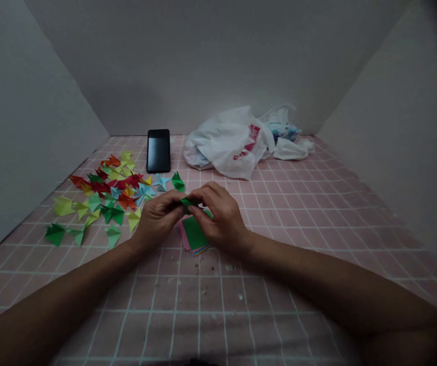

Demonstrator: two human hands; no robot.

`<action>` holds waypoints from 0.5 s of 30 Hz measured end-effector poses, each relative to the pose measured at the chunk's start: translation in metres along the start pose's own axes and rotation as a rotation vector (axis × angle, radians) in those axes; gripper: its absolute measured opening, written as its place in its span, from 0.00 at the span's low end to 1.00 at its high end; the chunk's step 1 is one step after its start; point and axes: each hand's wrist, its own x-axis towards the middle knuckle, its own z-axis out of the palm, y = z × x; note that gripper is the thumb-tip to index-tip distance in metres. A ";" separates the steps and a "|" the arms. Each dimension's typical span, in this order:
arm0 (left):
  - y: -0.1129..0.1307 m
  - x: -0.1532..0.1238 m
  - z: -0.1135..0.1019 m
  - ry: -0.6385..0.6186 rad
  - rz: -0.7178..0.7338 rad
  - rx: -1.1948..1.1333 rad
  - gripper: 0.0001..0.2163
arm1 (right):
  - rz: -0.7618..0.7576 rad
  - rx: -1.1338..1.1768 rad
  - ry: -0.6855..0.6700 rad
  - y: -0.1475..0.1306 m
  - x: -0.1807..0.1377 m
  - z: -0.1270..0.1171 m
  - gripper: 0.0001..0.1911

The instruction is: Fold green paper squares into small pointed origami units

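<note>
Between my two hands is a small folded piece of green paper (187,202), mostly covered by fingers. My left hand (157,216) pinches its left side between thumb and fingers. On the other side, my right hand (222,216) grips it with thumb and forefinger. Below them lies a stack of square coloured paper (195,234), green on top with pink and blue edges showing; my right hand hides part of it. Many folded paper figures (114,211) in green, yellow, red, orange and light blue are spread to the left. One dark green figure (178,181) sits just beyond my hands.
A black phone (158,151) lies at the back left. A crumpled white plastic bag (229,142) with red print is at the back, beside a blue-and-white package (285,131). The pink checked cloth (298,213) has small scraps near me. Pale walls enclose three sides.
</note>
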 end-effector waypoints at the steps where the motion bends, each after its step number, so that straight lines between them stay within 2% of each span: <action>1: 0.001 0.000 -0.001 -0.003 0.022 0.053 0.05 | 0.001 -0.015 -0.007 0.000 0.000 0.000 0.03; 7: 0.006 0.003 -0.006 -0.075 0.176 0.431 0.04 | -0.027 -0.185 -0.102 0.004 0.001 -0.002 0.07; 15: 0.006 0.002 -0.005 -0.121 0.166 0.538 0.06 | -0.172 -0.381 -0.150 0.008 0.003 -0.001 0.13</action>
